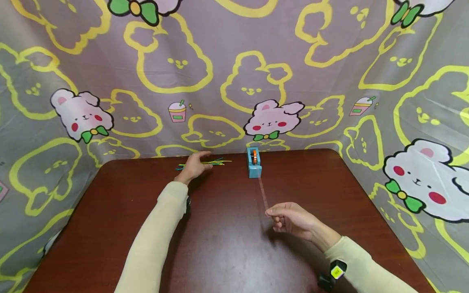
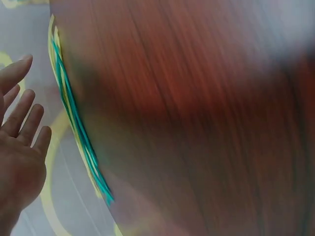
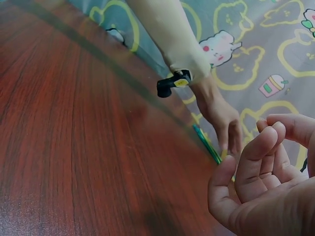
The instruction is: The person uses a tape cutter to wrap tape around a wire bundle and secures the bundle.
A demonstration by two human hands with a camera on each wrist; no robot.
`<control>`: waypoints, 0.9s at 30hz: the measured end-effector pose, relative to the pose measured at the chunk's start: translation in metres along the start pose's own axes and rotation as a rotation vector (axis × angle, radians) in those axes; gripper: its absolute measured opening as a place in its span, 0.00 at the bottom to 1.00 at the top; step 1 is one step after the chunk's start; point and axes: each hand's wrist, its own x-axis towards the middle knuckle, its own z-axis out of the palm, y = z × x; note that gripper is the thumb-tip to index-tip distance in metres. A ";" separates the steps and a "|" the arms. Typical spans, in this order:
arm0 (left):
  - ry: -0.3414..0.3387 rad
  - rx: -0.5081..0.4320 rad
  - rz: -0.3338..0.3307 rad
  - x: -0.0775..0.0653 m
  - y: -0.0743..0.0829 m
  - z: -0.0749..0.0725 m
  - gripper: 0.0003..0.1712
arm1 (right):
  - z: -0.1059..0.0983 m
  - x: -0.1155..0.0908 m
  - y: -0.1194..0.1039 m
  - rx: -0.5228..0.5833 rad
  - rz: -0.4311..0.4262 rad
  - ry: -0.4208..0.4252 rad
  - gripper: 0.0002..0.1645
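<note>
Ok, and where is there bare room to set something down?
Bare table lies left of your left sleeve, between that sleeve and your right hand, and right of the tape dispenser. Crowded: by your left hand and the strands, and along the stretched tape.

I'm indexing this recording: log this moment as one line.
left hand: near thin strands | right hand: pinches tape strip | tape strip: runs to blue dispenser

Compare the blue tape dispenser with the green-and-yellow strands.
Shape: the tape dispenser is one boxy piece; the strands are a loose bundle of thin lengths. Colour: the tape dispenser is mainly blue; the strands mix green and yellow. State: the tape dispenser has tape running to the right hand; the strands lie beside the left hand. Both sit near the far edge of the table.
</note>
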 end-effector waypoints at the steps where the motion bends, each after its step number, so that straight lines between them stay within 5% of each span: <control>1: -0.002 0.010 -0.012 -0.001 -0.003 -0.004 0.34 | 0.000 0.000 0.000 -0.002 0.002 0.001 0.10; 15: 0.004 0.143 -0.123 -0.008 -0.037 -0.026 0.33 | 0.001 0.000 0.002 -0.009 -0.002 -0.006 0.11; 27: 0.000 0.220 -0.100 -0.014 -0.038 -0.031 0.30 | 0.001 0.001 0.005 0.011 -0.003 -0.027 0.11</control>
